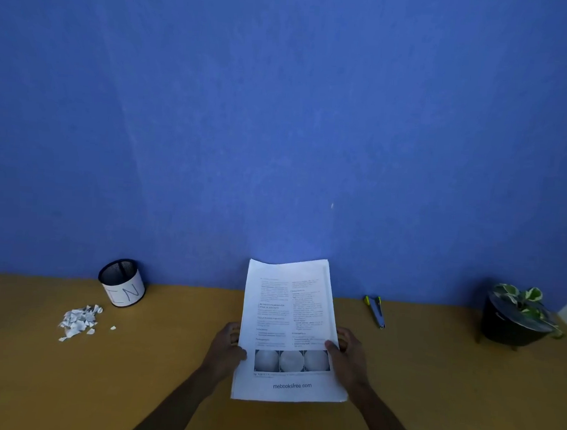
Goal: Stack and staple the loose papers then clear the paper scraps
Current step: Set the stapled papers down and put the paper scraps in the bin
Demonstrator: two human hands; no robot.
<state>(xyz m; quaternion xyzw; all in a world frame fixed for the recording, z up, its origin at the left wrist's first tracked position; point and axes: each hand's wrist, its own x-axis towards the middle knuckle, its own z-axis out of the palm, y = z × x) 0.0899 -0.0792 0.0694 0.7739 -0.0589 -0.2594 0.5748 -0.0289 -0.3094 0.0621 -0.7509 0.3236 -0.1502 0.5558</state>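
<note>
Both forearms reach in from bottom edge. Brown desk (430, 387) runs full width under blue wall (280, 116). Paper stack (289, 327) centre, bottom edge standing on desk, top tilted toward wall, printed page facing camera. Left hand (227, 348) grips left edge, right hand (345, 354) grips right edge, thumbs on front. Potted plant (515, 317) far right. Mesh cup (122, 282) far left by wall, tilted. Paper scraps (79, 321) heaped just in front of cup. Stapler (376, 310) right of stack, near wall.
</note>
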